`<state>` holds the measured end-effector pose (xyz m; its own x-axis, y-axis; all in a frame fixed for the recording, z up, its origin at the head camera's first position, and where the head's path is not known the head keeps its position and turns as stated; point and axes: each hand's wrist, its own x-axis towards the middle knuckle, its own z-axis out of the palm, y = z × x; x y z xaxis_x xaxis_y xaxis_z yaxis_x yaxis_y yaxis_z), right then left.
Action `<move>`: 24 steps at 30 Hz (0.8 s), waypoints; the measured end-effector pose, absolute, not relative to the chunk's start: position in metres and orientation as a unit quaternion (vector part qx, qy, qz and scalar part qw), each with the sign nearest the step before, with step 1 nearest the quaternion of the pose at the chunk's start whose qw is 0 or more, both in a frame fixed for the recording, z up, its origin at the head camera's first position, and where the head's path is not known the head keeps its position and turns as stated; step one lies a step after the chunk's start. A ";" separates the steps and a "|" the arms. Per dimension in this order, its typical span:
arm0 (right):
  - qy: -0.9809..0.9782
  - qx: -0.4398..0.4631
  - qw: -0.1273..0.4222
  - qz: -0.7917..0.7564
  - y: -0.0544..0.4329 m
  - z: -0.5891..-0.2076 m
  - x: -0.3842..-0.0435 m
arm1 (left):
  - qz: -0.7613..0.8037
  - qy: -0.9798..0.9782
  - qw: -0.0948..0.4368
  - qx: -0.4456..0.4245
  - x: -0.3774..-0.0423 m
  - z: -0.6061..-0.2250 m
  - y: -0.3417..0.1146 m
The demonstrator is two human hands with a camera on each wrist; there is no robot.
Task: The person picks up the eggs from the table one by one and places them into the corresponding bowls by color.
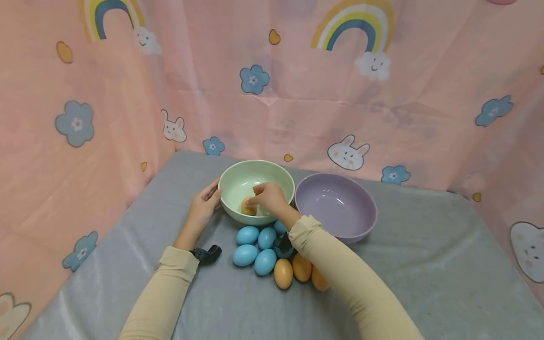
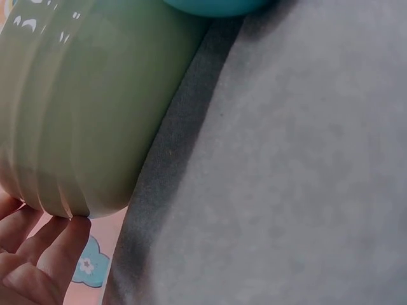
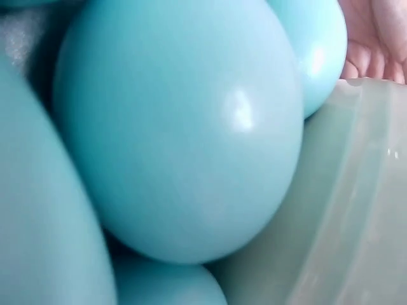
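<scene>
My left hand point(image 1: 202, 208) is at the left side of a pale green bowl point(image 1: 229, 182). In the left wrist view its fingertips point(image 2: 77, 227) rest against the bowl's ribbed outer wall. My right hand point(image 1: 272, 198) reaches over the near rim and pinches an orange egg point(image 1: 248, 208) low inside the green bowl. Right below the bowl lies a cluster of blue eggs point(image 1: 244, 255), partly covered by the right wrist. One blue egg point(image 3: 184, 127) fills much of the right wrist view, close to the bowl's wall.
A purple bowl point(image 1: 340, 208) stands to the right, close beside the green one. Several orange eggs point(image 1: 283, 274) lie in front, partly under the right forearm. Grey cloth point(image 1: 425, 264) covers the table, and a pink patterned curtain point(image 1: 297, 66) hangs behind and along the sides.
</scene>
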<state>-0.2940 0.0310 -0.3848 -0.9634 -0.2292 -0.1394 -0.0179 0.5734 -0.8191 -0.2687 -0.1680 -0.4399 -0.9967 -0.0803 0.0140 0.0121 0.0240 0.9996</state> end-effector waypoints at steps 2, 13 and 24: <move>0.872 -0.068 0.114 -0.472 0.033 -0.384 -0.293 | -0.699 -0.714 0.032 0.020 -0.269 -0.440 -0.168; 0.854 -0.078 0.121 -0.500 0.062 -0.362 -0.288 | -0.706 -0.707 0.033 0.021 -0.269 -0.440 -0.167; 0.844 -0.073 0.118 -0.518 0.095 -0.340 -0.270 | -0.697 -0.716 0.039 0.010 -0.267 -0.438 -0.166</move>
<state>-0.2697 0.0951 -0.3397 -0.9617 -0.2448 -0.1233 -0.0007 0.4521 -0.8919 -0.2674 -0.1663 -0.4384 -0.9968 -0.0683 0.0410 0.0392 0.0273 0.9989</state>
